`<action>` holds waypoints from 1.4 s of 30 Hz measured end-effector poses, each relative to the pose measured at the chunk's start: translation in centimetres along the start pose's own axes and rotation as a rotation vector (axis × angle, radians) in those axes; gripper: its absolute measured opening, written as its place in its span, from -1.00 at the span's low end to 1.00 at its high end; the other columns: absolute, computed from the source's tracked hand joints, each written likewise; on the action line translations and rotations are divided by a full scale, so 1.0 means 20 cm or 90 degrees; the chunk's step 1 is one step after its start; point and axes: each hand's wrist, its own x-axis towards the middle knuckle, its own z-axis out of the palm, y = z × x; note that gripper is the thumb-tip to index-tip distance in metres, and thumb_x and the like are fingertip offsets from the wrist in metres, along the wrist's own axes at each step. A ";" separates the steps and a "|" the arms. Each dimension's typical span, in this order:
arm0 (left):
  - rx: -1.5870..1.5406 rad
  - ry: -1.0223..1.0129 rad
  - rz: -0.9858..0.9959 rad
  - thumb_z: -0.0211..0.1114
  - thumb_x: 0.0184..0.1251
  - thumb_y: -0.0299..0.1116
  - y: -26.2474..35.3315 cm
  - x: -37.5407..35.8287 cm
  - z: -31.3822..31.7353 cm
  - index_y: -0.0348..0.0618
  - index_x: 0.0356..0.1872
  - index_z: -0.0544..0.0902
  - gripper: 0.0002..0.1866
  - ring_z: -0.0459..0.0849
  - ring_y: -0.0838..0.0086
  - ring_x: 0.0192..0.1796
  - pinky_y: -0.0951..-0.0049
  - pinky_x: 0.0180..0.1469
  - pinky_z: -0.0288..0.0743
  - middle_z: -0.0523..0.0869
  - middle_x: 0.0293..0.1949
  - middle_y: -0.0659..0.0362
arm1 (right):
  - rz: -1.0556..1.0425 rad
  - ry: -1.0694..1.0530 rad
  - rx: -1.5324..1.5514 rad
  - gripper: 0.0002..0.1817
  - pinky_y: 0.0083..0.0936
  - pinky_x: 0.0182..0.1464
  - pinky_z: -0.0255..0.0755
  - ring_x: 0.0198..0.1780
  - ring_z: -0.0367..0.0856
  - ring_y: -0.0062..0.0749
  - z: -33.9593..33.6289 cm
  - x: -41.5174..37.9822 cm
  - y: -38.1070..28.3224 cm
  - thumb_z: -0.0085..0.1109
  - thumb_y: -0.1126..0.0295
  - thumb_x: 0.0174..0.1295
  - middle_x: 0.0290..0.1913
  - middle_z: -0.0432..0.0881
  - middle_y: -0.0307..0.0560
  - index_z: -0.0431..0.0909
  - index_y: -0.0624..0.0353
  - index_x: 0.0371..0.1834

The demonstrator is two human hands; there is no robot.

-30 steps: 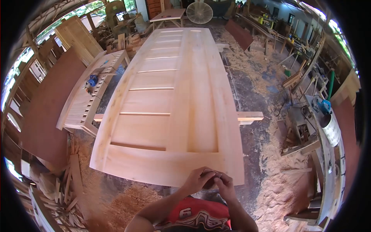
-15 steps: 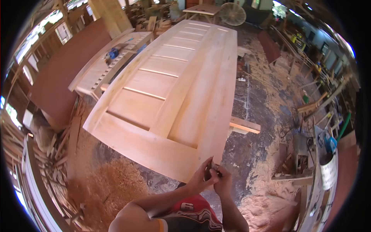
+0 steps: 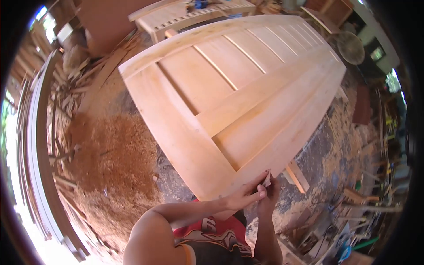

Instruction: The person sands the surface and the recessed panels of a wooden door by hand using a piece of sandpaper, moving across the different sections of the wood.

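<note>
A small folded piece of sandpaper (image 3: 266, 180), pale on the side facing me, is pinched between my two hands. My left hand (image 3: 247, 195) reaches across from the left with its fingers closed on the sheet. On the other side of it, my right hand (image 3: 270, 194) grips the same piece, its fingers partly hidden. Both hands are over the near right edge of a large pale wooden panelled door (image 3: 176, 128). The door lies flat, with recessed panels and crosspieces, and stretches away to the upper right.
Sawdust and shavings (image 3: 115, 150) cover the floor on the left. A support beam (image 3: 297, 176) juts out beneath the door's right side. Long boards (image 3: 44, 132) stand at the far left. A slatted wooden workpiece (image 3: 190, 22) lies behind the door, and a round fan (image 3: 350, 47) stands at the back right.
My view has swung left and down, so the door appears turned. The sandpaper now shows a pale face instead of a dark one. Both hands remain together on it.
</note>
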 end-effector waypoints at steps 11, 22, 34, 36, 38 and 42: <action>0.802 0.708 -0.038 0.46 0.25 -0.21 -0.09 -0.26 -0.51 -0.23 0.32 0.59 -0.38 0.45 -0.01 0.50 0.00 0.51 0.27 0.56 0.40 -0.12 | -0.440 -0.379 -0.546 -0.43 -0.13 0.14 0.58 0.17 0.58 -0.01 0.53 0.71 0.10 0.51 0.23 0.17 0.28 0.69 0.02 0.64 0.22 0.23; 0.919 0.810 -0.171 0.40 0.27 -0.20 -0.07 -0.24 -0.59 -0.14 0.33 0.50 -0.39 0.28 0.13 0.60 -0.03 0.57 0.07 0.44 0.48 0.03 | -0.306 -0.460 -0.556 -0.78 -0.11 0.04 0.54 -0.03 0.61 0.01 0.75 0.63 0.17 0.15 0.33 0.45 -0.09 0.77 -0.01 0.71 0.21 -0.06; 0.915 0.823 -0.130 0.33 0.34 -0.23 -0.11 -0.27 -0.64 -0.17 0.33 0.50 -0.45 0.30 0.12 0.58 -0.03 0.56 0.09 0.45 0.46 0.01 | -0.223 -0.323 -0.703 -0.71 -0.11 0.10 0.60 -0.07 0.68 0.13 0.81 0.58 0.03 0.15 0.31 0.46 0.01 0.79 0.09 0.75 0.28 0.00; 0.921 0.832 -0.136 0.31 0.36 -0.23 -0.12 -0.26 -0.63 -0.17 0.32 0.50 -0.46 0.30 0.12 0.58 -0.04 0.56 0.10 0.46 0.45 0.00 | -0.412 -0.289 -0.706 -0.67 -0.09 0.14 0.60 0.05 0.65 0.11 0.82 0.57 0.30 0.13 0.27 0.46 0.04 0.80 0.02 0.71 0.27 0.08; 0.906 0.822 -0.133 0.29 0.39 -0.24 -0.08 -0.27 -0.61 -0.16 0.31 0.51 -0.49 0.29 0.12 0.58 -0.04 0.56 0.09 0.46 0.44 0.01 | -0.399 -0.303 -0.772 -0.67 -0.09 0.16 0.60 0.08 0.63 0.12 0.83 0.52 0.22 0.14 0.28 0.44 0.05 0.79 0.04 0.70 0.27 0.07; 0.908 0.826 -0.120 0.28 0.38 -0.25 -0.12 -0.27 -0.64 -0.16 0.31 0.51 -0.49 0.30 0.11 0.57 -0.04 0.57 0.08 0.45 0.44 0.01 | -0.292 -0.699 -0.793 -0.72 -0.01 0.10 0.60 0.05 0.68 0.15 0.55 0.64 -0.09 0.09 0.30 0.50 -0.09 0.80 0.14 0.73 0.19 0.05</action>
